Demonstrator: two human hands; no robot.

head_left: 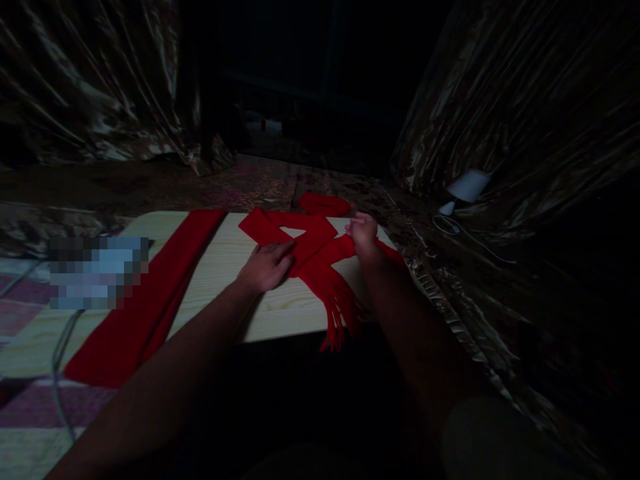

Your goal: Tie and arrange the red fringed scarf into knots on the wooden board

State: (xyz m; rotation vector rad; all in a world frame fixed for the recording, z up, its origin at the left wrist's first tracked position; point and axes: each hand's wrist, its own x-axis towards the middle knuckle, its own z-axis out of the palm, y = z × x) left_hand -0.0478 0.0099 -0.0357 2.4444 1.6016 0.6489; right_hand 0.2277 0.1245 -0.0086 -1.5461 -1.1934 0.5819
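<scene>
A red scarf (310,257) with a fringed end lies folded in zigzags on a pale wooden board (280,313). My left hand (267,265) rests flat on the scarf near its middle, fingers stretched out. My right hand (363,235) is closed in a pinch on a fold of the scarf at the board's right side. The fringe (340,313) hangs over the board's near edge. A second red scarf (150,293), folded into a long strip, lies diagonally on the left of the board.
A small red folded piece (325,203) lies behind the board. A white lamp-like object (465,190) with a cord sits at the right. Shiny dark curtains (525,113) hang on both sides. A blurred patch (97,272) and a grey cable (63,373) lie at left.
</scene>
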